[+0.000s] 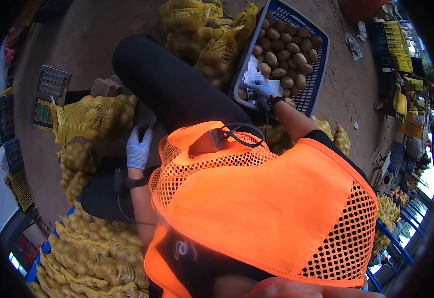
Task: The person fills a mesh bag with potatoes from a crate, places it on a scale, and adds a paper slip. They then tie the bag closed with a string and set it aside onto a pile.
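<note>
My right hand (260, 92), in a pale glove, reaches into the near left corner of a blue crate (320, 74) and touches white papers (252, 74) beside loose brown potatoes (289, 48). Its fingertips are too small and partly hidden to tell what they grip. My left hand (139, 148), also gloved, is beside my leg with its fingers curved and apart, holding nothing. Just left of it, a yellow mesh bag of potatoes (95, 116) lies on its side by a scale with a keypad (52, 92).
Yellow mesh bags (217, 54) stand left of the crate. Many filled bags (98, 248) are stacked at the lower left. Smaller bags (75, 166) lie below the scale. Litter (354, 47) dots the floor at right, near stacked crates (398, 44).
</note>
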